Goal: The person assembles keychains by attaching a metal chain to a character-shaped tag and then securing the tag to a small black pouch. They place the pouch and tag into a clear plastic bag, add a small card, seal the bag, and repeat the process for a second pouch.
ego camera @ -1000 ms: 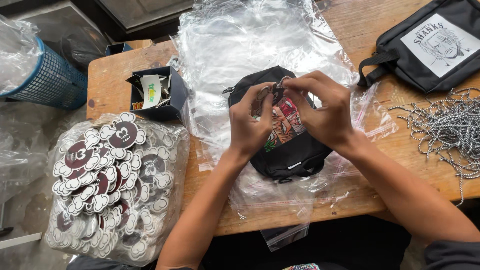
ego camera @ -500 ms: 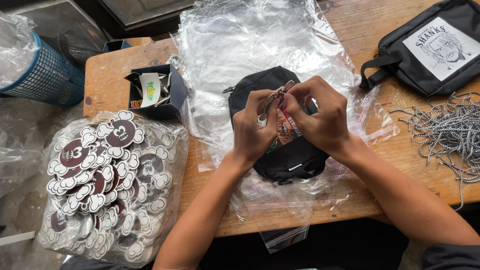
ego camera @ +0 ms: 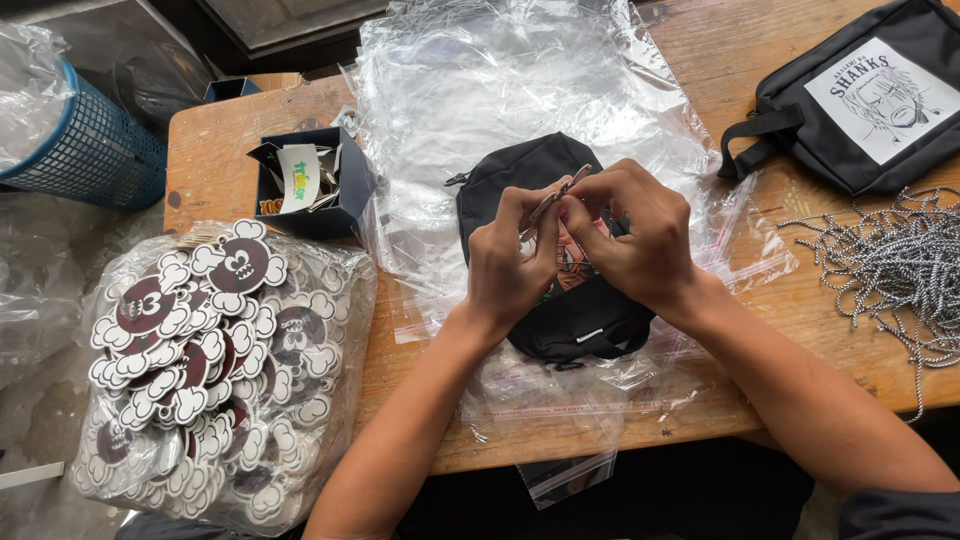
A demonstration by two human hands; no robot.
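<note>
Both hands meet over the black pouch [ego camera: 545,300], which lies on the desk [ego camera: 210,180] right under them. The left hand [ego camera: 508,262] and right hand [ego camera: 632,240] pinch one thin slanted tag [ego camera: 558,193] between closed fingertips. It tilts up toward the right hand, which is a bit nearer its top.

Even, soft daylight, bright overall. White glare patches on the crinkled clear plastic bags [ego camera: 520,90] up top. Faint soft shadows under both forearms on the worn wooden bench [ego camera: 800,290]. Focus sharp centre; slight wide-angle stretch at edges. Dark underexposed strip along bottom.
</note>
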